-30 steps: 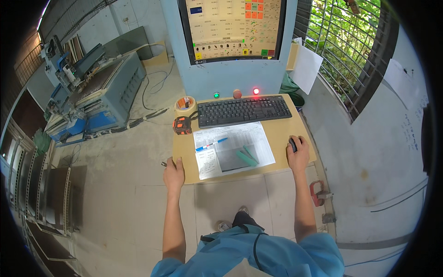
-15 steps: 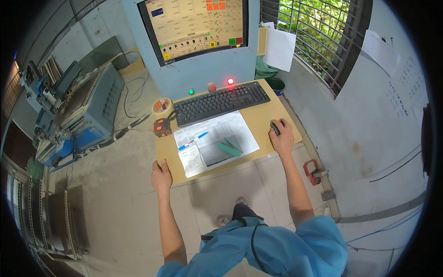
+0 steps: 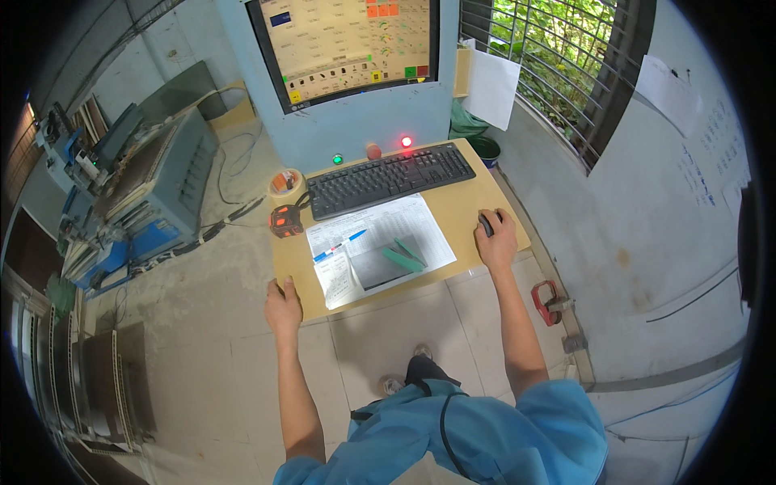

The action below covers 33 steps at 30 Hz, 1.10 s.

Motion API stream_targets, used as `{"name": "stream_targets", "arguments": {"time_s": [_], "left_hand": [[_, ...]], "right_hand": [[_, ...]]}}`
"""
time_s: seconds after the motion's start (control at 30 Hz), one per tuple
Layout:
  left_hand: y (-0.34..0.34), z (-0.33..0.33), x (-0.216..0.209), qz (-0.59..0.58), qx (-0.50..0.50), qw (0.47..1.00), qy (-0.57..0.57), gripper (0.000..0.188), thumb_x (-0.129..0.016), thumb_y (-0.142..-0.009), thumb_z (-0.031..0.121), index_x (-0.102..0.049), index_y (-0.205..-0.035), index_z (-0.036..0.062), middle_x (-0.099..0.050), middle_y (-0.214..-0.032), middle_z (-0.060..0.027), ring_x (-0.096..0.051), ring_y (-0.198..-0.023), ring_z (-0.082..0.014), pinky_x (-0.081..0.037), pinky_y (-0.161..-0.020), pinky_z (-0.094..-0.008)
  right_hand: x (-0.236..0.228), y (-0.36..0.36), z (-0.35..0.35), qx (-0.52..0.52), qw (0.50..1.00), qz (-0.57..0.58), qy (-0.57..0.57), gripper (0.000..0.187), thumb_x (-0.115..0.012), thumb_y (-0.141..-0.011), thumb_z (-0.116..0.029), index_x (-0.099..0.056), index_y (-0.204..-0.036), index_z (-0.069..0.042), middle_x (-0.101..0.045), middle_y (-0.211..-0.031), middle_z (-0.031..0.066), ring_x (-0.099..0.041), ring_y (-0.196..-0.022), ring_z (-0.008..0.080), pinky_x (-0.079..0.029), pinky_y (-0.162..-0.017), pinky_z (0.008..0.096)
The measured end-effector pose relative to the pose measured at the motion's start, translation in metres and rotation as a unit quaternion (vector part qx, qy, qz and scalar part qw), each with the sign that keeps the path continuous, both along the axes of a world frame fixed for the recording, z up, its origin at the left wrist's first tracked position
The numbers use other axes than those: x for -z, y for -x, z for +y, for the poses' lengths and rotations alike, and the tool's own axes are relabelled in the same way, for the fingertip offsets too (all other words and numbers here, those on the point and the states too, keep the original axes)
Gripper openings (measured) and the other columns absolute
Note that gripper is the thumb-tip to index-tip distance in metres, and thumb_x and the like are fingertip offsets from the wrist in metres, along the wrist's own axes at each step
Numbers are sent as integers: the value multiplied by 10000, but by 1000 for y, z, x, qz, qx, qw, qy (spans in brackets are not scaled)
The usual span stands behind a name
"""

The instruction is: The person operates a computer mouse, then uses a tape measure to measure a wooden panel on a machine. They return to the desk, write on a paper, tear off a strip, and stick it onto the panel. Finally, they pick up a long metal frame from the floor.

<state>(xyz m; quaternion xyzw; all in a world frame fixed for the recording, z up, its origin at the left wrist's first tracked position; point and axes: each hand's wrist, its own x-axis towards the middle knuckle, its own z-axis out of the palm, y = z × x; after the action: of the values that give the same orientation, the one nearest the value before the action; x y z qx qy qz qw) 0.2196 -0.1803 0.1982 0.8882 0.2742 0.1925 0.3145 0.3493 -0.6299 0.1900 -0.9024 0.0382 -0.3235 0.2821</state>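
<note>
My right hand [image 3: 499,240] lies over a black computer mouse [image 3: 486,225] on the right side of a tan desk board [image 3: 457,206], fingers curved round it. At the board's left front corner, my left hand [image 3: 283,305] grips the edge, with the thumb on top and the other fingers partly hidden. Between my hands lies a printed sheet [image 3: 428,226]. On it are a blue-and-white pen [image 3: 339,246], a small handwritten note [image 3: 336,279], a dark grey rectangle [image 3: 380,269] and a green tool-like piece [image 3: 404,257]. A black keyboard [image 3: 392,179] sits behind the sheet.
A lit monitor [image 3: 347,48] is set in a blue cabinet above the keyboard, over a red button [image 3: 373,151] and lamps. A tape measure [image 3: 285,221] and tape roll [image 3: 284,184] lie at the board's left. A blue machine [image 3: 162,186] stands left; a barred window [image 3: 550,65] is right.
The whole view has shifted very slightly. Both hands keep their places, the right on the mouse and the left at the board's corner.
</note>
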Motion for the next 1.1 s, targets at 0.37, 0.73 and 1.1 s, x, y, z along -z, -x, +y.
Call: {"name": "stream_targets", "arguments": {"time_s": [0.37,0.73,1.1], "left_hand": [[3,-2,-3,5,-2,1000,24,455,-515,-1058,422,-633,-1262,33,-755,-1035,-219,-722,-960,-429,-550,-821,-513],[4,-3,-5,15,-4,1000,22,493,-524,-1047,444,-643,-1241,6,-747,-948,-229,-723,-904,-411,-545,-785,-494],[5,-4,-4,1,-10,999,50,498,-539,-1040,453,-658,-1216,3,-735,-892,-215,-714,-851,-388,-536,-749,-470]], "right_hand": [[-6,2,2,-12,1000,12,1,418,-708,-856,-194,-705,-1273,-155,-593,-1378,212,-563,-1268,400,-484,-1053,477],[-3,0,0,-14,999,-48,-17,478,-679,-950,-321,-628,-1346,-57,-590,-1382,227,-574,-1266,415,-481,-1050,484],[-2,4,-1,-32,995,-75,-60,442,-574,-1040,-323,-606,-1326,11,-629,-1309,230,-604,-1200,411,-480,-1010,467]]}}
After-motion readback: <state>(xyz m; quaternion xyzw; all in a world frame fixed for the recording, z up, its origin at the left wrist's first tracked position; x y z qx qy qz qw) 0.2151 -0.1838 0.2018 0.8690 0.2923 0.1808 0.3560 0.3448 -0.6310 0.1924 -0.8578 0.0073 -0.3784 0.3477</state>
